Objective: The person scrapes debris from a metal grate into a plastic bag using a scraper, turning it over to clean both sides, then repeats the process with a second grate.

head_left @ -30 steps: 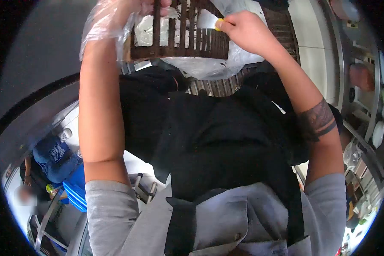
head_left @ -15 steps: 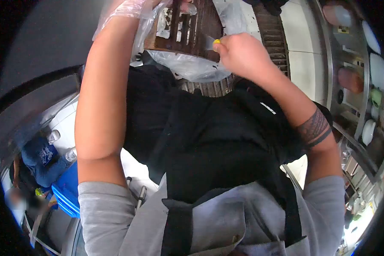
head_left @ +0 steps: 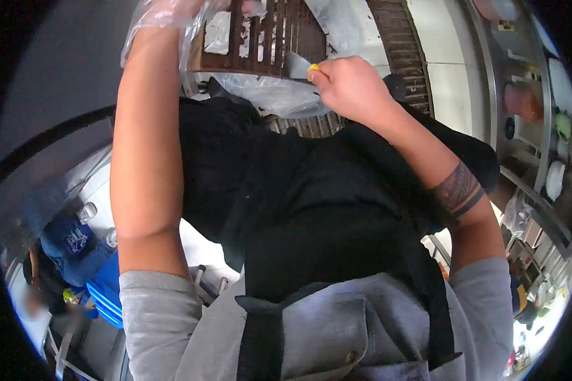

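My right hand (head_left: 353, 82) is closed around the yellow handle of a scraper (head_left: 297, 66). Its flat, pale blade lies against the lower right part of a dark brown slatted grate (head_left: 270, 38), which has dirty slats and pale patches in its gaps. At the top edge, my left hand (head_left: 175, 9) wears a loose clear plastic glove. Pink fingertips show over the grate's upper slats and seem to grip it, though most of that hand is cut off. Clear plastic sheeting (head_left: 273, 95) hangs under and around the grate.
A long brown slatted drain cover (head_left: 400, 47) runs along the white tiled floor (head_left: 451, 82). Metal shelving (head_left: 521, 152) with containers stands on the right. At lower left, a person in jeans (head_left: 76, 244) is near blue plastic (head_left: 108, 289). A dark panel (head_left: 57, 57) fills the upper left.
The scraper and my right hand have shifted left and slightly down in view, with more blade now showing. My left arm and the grate also appear farther left as the view moved.
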Demonstrator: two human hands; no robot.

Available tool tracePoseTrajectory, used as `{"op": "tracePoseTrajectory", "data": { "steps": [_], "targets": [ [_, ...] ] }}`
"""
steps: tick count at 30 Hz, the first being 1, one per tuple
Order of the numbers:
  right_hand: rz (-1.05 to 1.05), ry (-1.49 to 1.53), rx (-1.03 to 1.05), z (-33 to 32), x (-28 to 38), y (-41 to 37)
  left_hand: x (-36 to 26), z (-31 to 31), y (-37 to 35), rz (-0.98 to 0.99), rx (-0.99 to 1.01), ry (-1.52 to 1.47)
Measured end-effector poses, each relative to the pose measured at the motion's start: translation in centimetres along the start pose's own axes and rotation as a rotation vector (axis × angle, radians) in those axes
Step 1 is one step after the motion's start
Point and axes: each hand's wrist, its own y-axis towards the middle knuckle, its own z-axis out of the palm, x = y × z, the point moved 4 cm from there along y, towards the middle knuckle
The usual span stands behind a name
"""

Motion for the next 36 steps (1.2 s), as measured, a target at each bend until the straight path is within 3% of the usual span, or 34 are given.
{"op": "tracePoseTrajectory", "data": {
  "steps": [4, 6, 8, 9, 13, 15, 18, 19, 20, 22, 23, 26, 28, 29, 30, 31, 36],
  "targets": [
    [0.109, 0.233, 0.113, -0.6, -0.9, 1.2, 1.1, -0.5, 0.5, 0.111, 0.011, -0.128],
    [0.49, 0.653, 0.374, 0.0, -1.4, 0.5, 0.9, -0.2, 0.3, 0.149, 0.05, -0.146],
    [0.53, 0.825, 0.407, 1.0, -1.6, 0.1, 1.0, -0.2, 0.0, 0.008, -0.021, -0.235],
    [0.568, 0.993, 0.433, 1.6, -1.6, -0.1, 1.7, -1.2, 1.4, 0.08, 0.055, -0.16],
    [0.693, 1.231, 0.413, 2.8, -2.7, -1.7, 1.2, -0.7, 0.7, 0.111, 0.083, -0.133],
    [0.698, 1.627, 0.209, 2.9, -5.8, -1.8, 0.7, -0.4, -0.2, 0.027, 0.024, -0.194],
    [0.716, 1.292, -0.033, 2.7, -10.4, -2.1, 1.3, -0.8, 0.2, 0.049, 0.034, -0.185],
    [0.722, 1.304, -0.04, 3.6, -11.5, -2.2, 1.0, -1.0, 0.4, 0.013, 0.005, -0.173],
    [0.709, 1.183, -0.027, 4.5, -12.5, -2.5, 1.4, -2.0, 1.3, 0.014, 0.012, -0.161],
    [0.707, 1.068, -0.008, 5.4, -13.2, -3.0, 2.5, -3.1, 3.2, 0.042, 0.249, -0.091],
    [0.694, 0.986, 0.063, 5.9, -13.1, -3.0, 2.4, -3.2, 2.4, 0.065, 0.16, -0.045],
    [0.665, 0.922, 0.096, 6.8, -12.6, -2.9, 2.9, -4.2, 3.3, -0.012, 0.259, -0.151],
    [0.583, 0.768, 0.174, 6.4, -12.5, -2.5, 3.2, -4.9, 3.3, 0.032, 0.2, -0.047],
    [0.589, 0.777, 0.177, 7.0, -13.1, -2.4, 3.3, -5.5, 3.7, 0.028, 0.243, -0.073],
    [0.46, 0.602, 0.075, 7.0, -13.6, -1.8, 3.6, -6.0, 3.9, 0.023, 0.285, -0.101],
    [0.327, 0.426, -0.025, 6.5, -13.6, -1.1, 3.1, -5.2, 2.6, 0.044, 0.113, -0.009],
    [0.27, 0.37, 0.102, 6.0, -13.1, 2.9, 3.7, -6.2, 3.4, -0.012, 0.156, -0.071]
  ]
}}
